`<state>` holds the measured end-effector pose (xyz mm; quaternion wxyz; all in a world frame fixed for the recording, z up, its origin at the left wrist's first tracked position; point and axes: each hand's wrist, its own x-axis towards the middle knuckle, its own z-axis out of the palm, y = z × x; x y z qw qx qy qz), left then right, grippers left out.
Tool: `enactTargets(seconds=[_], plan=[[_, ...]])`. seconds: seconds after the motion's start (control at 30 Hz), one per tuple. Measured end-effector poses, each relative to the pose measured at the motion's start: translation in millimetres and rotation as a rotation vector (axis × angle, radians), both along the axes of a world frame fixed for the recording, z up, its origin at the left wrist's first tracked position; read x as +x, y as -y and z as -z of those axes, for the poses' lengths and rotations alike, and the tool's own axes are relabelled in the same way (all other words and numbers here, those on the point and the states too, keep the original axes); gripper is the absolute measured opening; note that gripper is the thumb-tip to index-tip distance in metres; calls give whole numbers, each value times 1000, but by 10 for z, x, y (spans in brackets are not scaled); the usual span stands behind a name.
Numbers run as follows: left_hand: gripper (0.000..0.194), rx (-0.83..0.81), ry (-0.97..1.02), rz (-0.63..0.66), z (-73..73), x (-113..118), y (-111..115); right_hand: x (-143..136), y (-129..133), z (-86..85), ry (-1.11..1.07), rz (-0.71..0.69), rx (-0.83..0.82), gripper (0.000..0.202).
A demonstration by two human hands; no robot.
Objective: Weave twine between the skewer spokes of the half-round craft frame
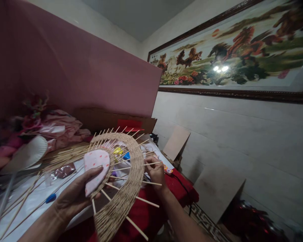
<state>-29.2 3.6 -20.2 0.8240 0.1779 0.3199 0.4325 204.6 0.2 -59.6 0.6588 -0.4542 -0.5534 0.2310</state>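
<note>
A half-round woven fan frame [135, 161] of twisted straw cord, with pale wooden sticks radiating through it, is held up over the table. At its middle is a white half-round cloth pad [97, 164] with pink and red dots, edged by a narrower woven band. My left hand [77, 190] grips this padded middle, thumb on top and fingers mostly hidden beneath. At the outer woven band, my right hand [155, 171] is closed, its fingertips pinched around the rim beside a stick's end. Whether a strand of cord is also in those fingertips cannot be made out.
Long thin sticks [63, 156] lie on the white table covering [73, 183], near a blue piece [51, 198] and a clear plastic bag [62, 172]. Pink cloth [63, 122] is heaped at the back left. A red cloth [176, 185] hangs at the right edge; boards [175, 143] lean on the wall.
</note>
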Motion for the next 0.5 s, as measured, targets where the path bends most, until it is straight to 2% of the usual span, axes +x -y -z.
enactTargets(seconds=[0.13, 0.27, 0.43, 0.5], plan=[[13, 192, -79, 11, 78, 7, -55, -150, 108, 178, 14, 52, 15, 25], [13, 235, -59, -71, 71, 49, -47, -365, 348, 281, 97, 87, 50, 22], [13, 238, 9, -89, 84, 72, -75, -617, 592, 386, -22, 77, 58, 21], [13, 214, 48, -136, 95, 69, -95, -671, 647, 426, -21, 45, 60, 15]])
